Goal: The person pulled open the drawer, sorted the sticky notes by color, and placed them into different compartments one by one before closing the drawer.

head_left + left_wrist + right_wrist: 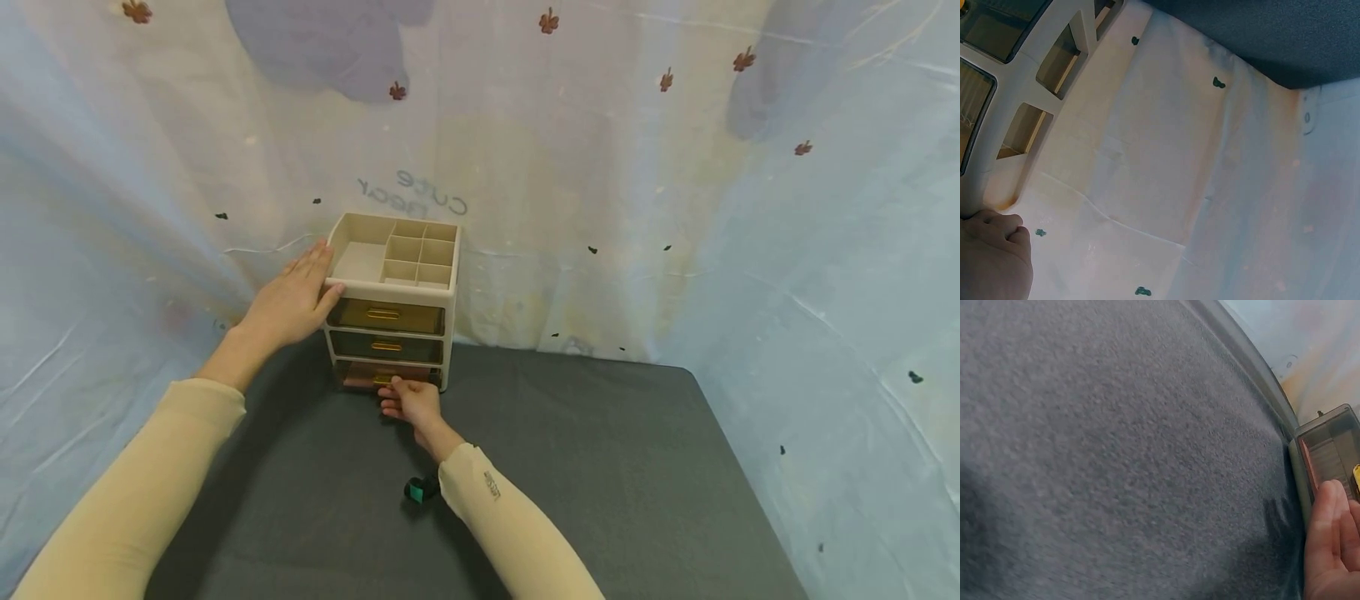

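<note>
A cream desktop organizer point(393, 292) stands against the curtain, with an open compartment tray on top and three tinted drawers below. My left hand point(288, 300) rests on its upper left side, fingers extended along the rim and thumb at the front corner. In the left wrist view, that hand point(997, 256) touches the organizer's corner. My right hand point(412, 404) is at the bottom drawer point(356, 375), thumb and index finger pinching its gold handle point(382, 379). The right wrist view shows the other fingers point(1322, 531) beside the clear drawer front; the thumb is hidden there.
On the dark grey table point(600, 450), a small black item with a green patch point(416, 492) lies by the right forearm, partly covered by the sleeve. A pale printed curtain point(525, 208) surrounds the table at the back and sides.
</note>
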Available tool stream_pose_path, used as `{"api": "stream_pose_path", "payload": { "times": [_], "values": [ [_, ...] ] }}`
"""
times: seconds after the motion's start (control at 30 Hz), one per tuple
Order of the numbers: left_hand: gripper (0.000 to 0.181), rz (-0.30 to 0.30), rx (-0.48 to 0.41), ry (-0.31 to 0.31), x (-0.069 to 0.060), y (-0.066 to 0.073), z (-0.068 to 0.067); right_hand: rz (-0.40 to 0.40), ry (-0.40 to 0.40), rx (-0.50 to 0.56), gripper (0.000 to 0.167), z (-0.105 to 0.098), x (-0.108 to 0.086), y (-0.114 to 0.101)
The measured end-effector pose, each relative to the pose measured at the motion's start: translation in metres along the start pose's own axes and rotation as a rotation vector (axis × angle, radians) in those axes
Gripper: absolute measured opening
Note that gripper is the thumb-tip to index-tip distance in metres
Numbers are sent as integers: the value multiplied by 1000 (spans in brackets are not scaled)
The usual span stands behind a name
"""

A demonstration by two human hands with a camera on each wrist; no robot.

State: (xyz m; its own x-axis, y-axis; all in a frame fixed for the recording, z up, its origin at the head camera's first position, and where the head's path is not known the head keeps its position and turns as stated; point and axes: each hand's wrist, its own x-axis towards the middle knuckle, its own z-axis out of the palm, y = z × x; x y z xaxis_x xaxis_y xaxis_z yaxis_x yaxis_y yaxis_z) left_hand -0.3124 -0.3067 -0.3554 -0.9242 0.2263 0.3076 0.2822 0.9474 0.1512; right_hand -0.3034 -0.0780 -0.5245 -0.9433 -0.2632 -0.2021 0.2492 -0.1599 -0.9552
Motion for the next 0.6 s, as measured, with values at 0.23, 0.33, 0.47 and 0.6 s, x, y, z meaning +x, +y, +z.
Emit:
{"api": "stream_pose_path", "payload": {
  "times": [0.23, 0.33, 0.47, 0.6],
  "values": [
    [77, 0, 7, 2, 1, -1, 1, 3, 5, -20, 34, -1, 4, -3],
    [77, 2, 6, 3, 2, -1, 2, 1, 1, -32, 35, -2, 6, -5],
    [77, 6, 10, 4, 2, -1, 2, 14, -8, -56, 35, -4, 10, -7],
    [77, 4, 12, 7, 2, -2, 3, 27, -5, -92, 36, -4, 14, -8]
  ]
}}
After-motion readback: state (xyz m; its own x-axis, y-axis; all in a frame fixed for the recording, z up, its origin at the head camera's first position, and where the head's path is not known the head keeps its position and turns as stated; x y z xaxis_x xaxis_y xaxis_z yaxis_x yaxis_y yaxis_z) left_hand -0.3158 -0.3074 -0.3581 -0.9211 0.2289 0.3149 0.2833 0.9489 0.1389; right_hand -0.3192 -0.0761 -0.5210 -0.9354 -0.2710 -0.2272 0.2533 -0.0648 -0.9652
